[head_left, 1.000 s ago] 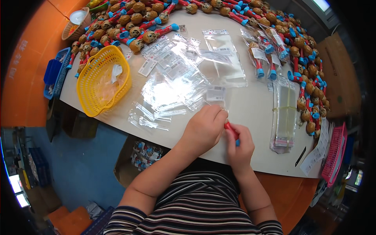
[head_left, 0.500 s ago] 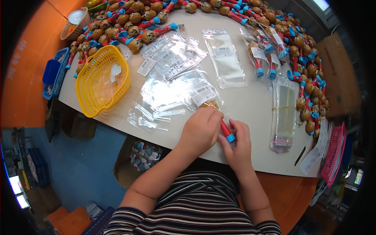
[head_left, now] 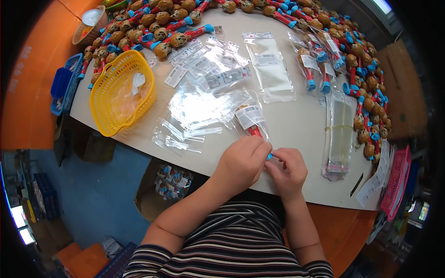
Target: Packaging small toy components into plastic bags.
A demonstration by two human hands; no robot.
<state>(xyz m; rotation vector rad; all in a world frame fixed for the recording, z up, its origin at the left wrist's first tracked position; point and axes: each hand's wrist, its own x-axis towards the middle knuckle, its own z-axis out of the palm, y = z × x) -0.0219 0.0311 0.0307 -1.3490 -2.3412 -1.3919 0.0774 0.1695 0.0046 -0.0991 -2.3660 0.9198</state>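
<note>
A toy with a brown head and a red stick body [head_left: 254, 131] lies inside a clear plastic bag [head_left: 262, 121] at the table's near edge. A white printed label on the bag covers part of the head. My left hand [head_left: 243, 162] is closed over the bag's near end, its fingers bent and partly hidden. Close beside it, my right hand [head_left: 288, 171] pinches the same end by the toy's blue tip [head_left: 269, 156]. Just beyond my hands, loose clear bags [head_left: 204, 109] lie in a shiny pile.
A yellow basket [head_left: 95, 109] stands at the left. Unbagged toys [head_left: 162, 34] are heaped along the far and right edges. Several bagged toys [head_left: 309, 69] lie at the right, near a banded bag stack [head_left: 337, 134]. Below the table, a cardboard box [head_left: 147, 194] holds packed toys.
The toy has slid farther into the bag, its head now under the label. Both hands have moved slightly right and nearer me, and my right fingers have closed at the bag's near end.
</note>
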